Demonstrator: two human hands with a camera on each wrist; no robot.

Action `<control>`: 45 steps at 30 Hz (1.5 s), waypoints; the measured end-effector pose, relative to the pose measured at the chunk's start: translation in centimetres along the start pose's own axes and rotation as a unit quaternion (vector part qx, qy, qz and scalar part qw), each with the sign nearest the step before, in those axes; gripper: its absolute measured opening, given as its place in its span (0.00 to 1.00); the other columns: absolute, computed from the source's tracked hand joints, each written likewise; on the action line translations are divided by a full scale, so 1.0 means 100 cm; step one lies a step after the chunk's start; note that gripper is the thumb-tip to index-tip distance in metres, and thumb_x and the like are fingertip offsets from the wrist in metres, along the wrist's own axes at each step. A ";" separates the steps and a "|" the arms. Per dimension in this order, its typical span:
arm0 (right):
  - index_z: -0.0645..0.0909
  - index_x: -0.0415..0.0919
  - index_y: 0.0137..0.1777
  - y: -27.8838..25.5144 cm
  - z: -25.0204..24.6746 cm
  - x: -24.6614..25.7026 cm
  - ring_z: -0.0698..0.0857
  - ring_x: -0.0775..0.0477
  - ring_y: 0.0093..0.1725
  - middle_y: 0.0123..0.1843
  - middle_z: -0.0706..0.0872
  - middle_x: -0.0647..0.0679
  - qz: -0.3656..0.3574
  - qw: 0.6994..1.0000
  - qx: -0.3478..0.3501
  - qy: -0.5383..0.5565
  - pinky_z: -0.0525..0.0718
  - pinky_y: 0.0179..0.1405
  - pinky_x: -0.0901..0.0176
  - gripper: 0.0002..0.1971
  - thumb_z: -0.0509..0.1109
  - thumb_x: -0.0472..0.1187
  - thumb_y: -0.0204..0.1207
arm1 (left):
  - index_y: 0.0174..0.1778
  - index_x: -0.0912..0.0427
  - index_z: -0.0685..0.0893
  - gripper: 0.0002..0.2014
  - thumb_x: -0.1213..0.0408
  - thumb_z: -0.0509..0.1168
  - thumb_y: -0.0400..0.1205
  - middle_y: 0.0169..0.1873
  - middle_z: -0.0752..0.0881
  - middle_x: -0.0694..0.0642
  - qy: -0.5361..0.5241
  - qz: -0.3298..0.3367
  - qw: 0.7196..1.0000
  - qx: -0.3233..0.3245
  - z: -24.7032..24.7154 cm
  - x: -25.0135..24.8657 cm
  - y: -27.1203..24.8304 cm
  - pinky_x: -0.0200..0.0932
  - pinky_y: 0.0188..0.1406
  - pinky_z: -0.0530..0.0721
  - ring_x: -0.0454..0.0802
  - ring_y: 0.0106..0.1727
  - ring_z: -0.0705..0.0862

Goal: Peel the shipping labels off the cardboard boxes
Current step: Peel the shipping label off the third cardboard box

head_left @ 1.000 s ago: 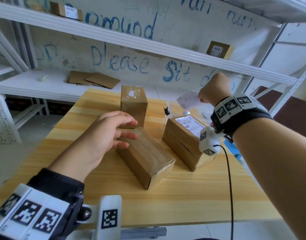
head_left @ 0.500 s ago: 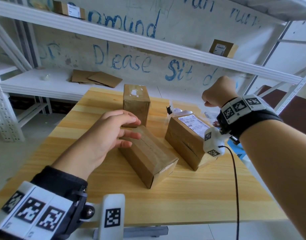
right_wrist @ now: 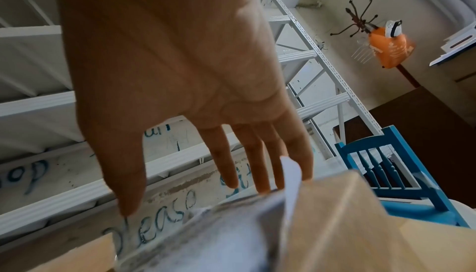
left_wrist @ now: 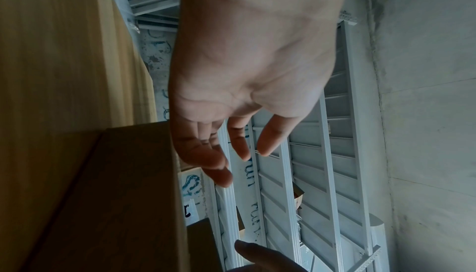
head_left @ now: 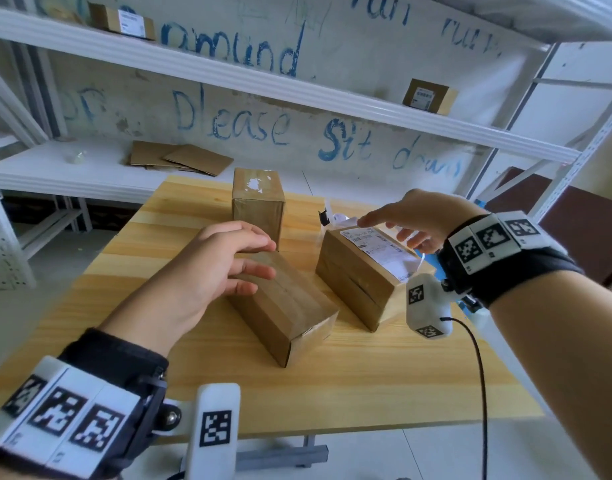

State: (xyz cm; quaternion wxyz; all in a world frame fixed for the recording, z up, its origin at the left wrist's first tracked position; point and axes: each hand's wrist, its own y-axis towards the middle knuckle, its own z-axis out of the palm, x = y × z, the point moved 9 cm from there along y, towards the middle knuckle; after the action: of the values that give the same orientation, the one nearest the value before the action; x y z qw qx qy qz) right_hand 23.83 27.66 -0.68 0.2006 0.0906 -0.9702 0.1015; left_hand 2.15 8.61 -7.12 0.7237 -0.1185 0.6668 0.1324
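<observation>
Three brown cardboard boxes stand on the wooden table (head_left: pixel 332 393). The middle box (head_left: pixel 283 306) lies flat with a bare top. My left hand (head_left: pixel 263 268) hovers over its far end with relaxed fingers and holds nothing; the left wrist view shows this hand (left_wrist: pixel 231 154) beside the box (left_wrist: pixel 115 195). The right box (head_left: pixel 360 282) carries a white shipping label (head_left: pixel 380 247). My right hand (head_left: pixel 391 230) spreads just above that label, fingers straight. In the right wrist view the label (right_wrist: pixel 231 235) has one corner curled up near the fingertips (right_wrist: pixel 262 186). The far box (head_left: pixel 257 202) stands upright with white label scraps on top.
Crumpled white paper (head_left: pixel 339 218) lies behind the right box. White metal shelving runs behind the table, with flattened cardboard (head_left: pixel 183 157) and small labelled boxes (head_left: pixel 429 97) on it. A blue chair (right_wrist: pixel 386 164) stands off the table's right side. A black cable (head_left: pixel 481 375) hangs from my right wrist.
My right hand held a peeled label up at the back, then closed into a fist; now it is open and lowered over the right box's label. The left hand barely moved.
</observation>
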 end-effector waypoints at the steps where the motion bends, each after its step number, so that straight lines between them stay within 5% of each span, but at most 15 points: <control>1: 0.79 0.39 0.57 -0.004 0.003 -0.002 0.86 0.41 0.51 0.52 0.86 0.42 0.003 1.000 0.006 -0.004 0.87 0.54 0.44 0.33 0.80 0.68 0.70 | 0.47 0.59 0.85 0.08 0.66 0.62 0.88 0.54 0.91 0.57 0.001 -0.001 1.000 0.001 0.001 0.000 -0.001 0.44 0.33 0.81 0.53 0.42 0.92; 3: 0.75 0.44 0.60 -0.013 0.011 -0.003 0.84 0.42 0.53 0.51 0.83 0.46 0.005 1.000 0.020 -0.023 0.82 0.47 0.48 0.35 0.79 0.71 0.67 | 0.46 0.58 0.85 0.07 0.66 0.62 0.88 0.54 0.91 0.57 0.003 -0.001 1.000 0.001 0.002 0.000 -0.001 0.44 0.33 0.81 0.53 0.42 0.92; 7: 0.75 0.47 0.65 -0.023 0.022 -0.004 0.83 0.43 0.58 0.57 0.83 0.49 0.008 0.996 0.030 -0.083 0.79 0.54 0.50 0.41 0.79 0.74 0.63 | 0.46 0.58 0.85 0.07 0.67 0.63 0.88 0.56 0.91 0.59 0.015 -0.003 1.000 0.002 0.004 0.000 -0.002 0.44 0.33 0.81 0.54 0.43 0.91; 11: 0.72 0.47 0.60 -0.035 0.024 -0.004 0.77 0.54 0.41 0.45 0.78 0.54 0.006 0.995 0.002 -0.103 0.71 0.36 0.58 0.34 0.79 0.69 0.68 | 0.47 0.56 0.86 0.03 0.68 0.70 0.83 0.57 0.90 0.60 0.088 0.008 0.996 0.019 0.011 0.000 -0.005 0.46 0.39 0.85 0.56 0.49 0.92; 13: 0.73 0.46 0.61 -0.039 0.022 -0.004 0.76 0.54 0.40 0.43 0.77 0.54 0.007 0.997 -0.018 -0.078 0.70 0.33 0.59 0.32 0.79 0.67 0.70 | 0.45 0.49 0.89 0.09 0.70 0.76 0.77 0.56 0.91 0.54 0.150 0.035 0.987 0.035 0.015 -0.001 -0.005 0.50 0.53 0.88 0.54 0.54 0.91; 15: 0.76 0.44 0.68 -0.041 0.024 -0.006 0.77 0.52 0.40 0.43 0.77 0.52 0.016 0.999 -0.021 -0.035 0.74 0.37 0.57 0.35 0.80 0.66 0.70 | 0.42 0.44 0.90 0.13 0.71 0.79 0.75 0.54 0.92 0.47 0.180 0.048 0.981 0.049 0.019 -0.002 -0.008 0.56 0.66 0.86 0.46 0.56 0.91; 19: 0.74 0.40 0.79 -0.045 0.028 -0.009 0.80 0.42 0.53 0.56 0.78 0.44 0.025 0.996 -0.026 0.076 0.77 0.50 0.49 0.46 0.79 0.69 0.68 | 0.46 0.38 0.91 0.13 0.59 0.84 0.71 0.51 0.91 0.41 0.228 0.051 0.970 0.073 0.024 0.002 -0.008 0.55 0.70 0.84 0.37 0.59 0.88; 24: 0.77 0.40 0.64 -0.050 0.035 -0.013 0.80 0.46 0.45 0.46 0.80 0.46 0.018 0.986 -0.032 0.162 0.76 0.36 0.54 0.35 0.79 0.68 0.70 | 0.67 0.33 0.82 0.40 0.44 0.88 0.58 0.64 0.80 0.29 0.351 0.027 0.930 0.105 0.025 0.007 -0.014 0.49 0.79 0.71 0.35 0.72 0.75; 26: 0.78 0.40 0.62 -0.051 0.038 -0.014 0.83 0.45 0.46 0.47 0.84 0.44 0.010 0.983 -0.033 0.179 0.80 0.39 0.53 0.34 0.80 0.67 0.69 | 0.72 0.29 0.74 0.47 0.42 0.87 0.56 0.65 0.73 0.26 0.423 0.021 0.899 0.110 0.026 0.008 -0.018 0.51 0.81 0.62 0.36 0.73 0.66; 30: 0.80 0.41 0.61 -0.055 0.041 -0.015 0.87 0.45 0.46 0.48 0.87 0.45 0.003 0.977 -0.033 0.211 0.80 0.37 0.54 0.33 0.81 0.66 0.68 | 0.71 0.29 0.68 0.40 0.60 0.82 0.70 0.74 0.67 0.33 0.512 0.026 0.851 0.113 0.027 0.008 -0.018 0.60 0.87 0.38 0.38 0.81 0.58; 33: 0.83 0.41 0.58 -0.057 0.044 -0.012 0.88 0.45 0.44 0.48 0.89 0.44 -0.011 0.974 -0.030 0.226 0.83 0.39 0.55 0.33 0.80 0.68 0.67 | 0.67 0.30 0.65 0.37 0.72 0.71 0.74 0.77 0.63 0.36 0.532 0.009 0.837 0.127 0.023 0.010 -0.018 0.58 0.84 0.24 0.38 0.86 0.53; 37: 0.86 0.41 0.50 -0.063 0.049 0.000 0.89 0.41 0.41 0.42 0.91 0.42 -0.037 0.978 -0.031 0.204 0.86 0.41 0.48 0.36 0.78 0.75 0.60 | 0.66 0.31 0.70 0.27 0.51 0.77 0.77 0.74 0.66 0.36 0.480 0.002 0.868 0.125 0.019 0.008 -0.020 0.58 0.84 0.28 0.40 0.86 0.44; 40: 0.81 0.41 0.41 -0.072 0.051 0.016 0.83 0.44 0.34 0.34 0.84 0.46 -0.060 0.971 -0.034 0.230 0.80 0.35 0.53 0.30 0.79 0.70 0.66 | 0.67 0.27 0.73 0.28 0.32 0.72 0.73 0.85 0.64 0.40 0.380 -0.010 0.922 0.067 0.012 0.004 -0.019 0.62 0.83 0.54 0.46 0.89 0.36; 43: 0.73 0.43 0.31 -0.080 0.050 0.029 0.75 0.47 0.28 0.23 0.74 0.53 -0.072 0.965 -0.061 0.243 0.72 0.33 0.55 0.29 0.79 0.67 0.69 | 0.67 0.24 0.72 0.33 0.25 0.70 0.65 0.65 0.81 0.23 0.255 0.016 0.967 0.024 0.008 -0.005 -0.017 0.62 0.84 0.60 0.47 0.89 0.53; 45: 0.68 0.44 0.28 -0.086 0.047 0.036 0.69 0.50 0.25 0.15 0.67 0.58 -0.080 0.966 -0.088 0.228 0.67 0.29 0.57 0.30 0.78 0.66 0.72 | 0.71 0.24 0.70 0.37 0.29 0.75 0.66 0.61 0.85 0.25 0.233 0.028 0.972 0.018 0.008 -0.008 -0.019 0.65 0.86 0.52 0.46 0.90 0.44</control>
State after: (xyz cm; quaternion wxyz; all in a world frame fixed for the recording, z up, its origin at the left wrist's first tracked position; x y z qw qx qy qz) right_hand 20.73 17.79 -2.04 0.4310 0.1247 -0.8935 0.0172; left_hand 3.48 7.06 -6.31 0.5467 -0.1141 0.8223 0.1094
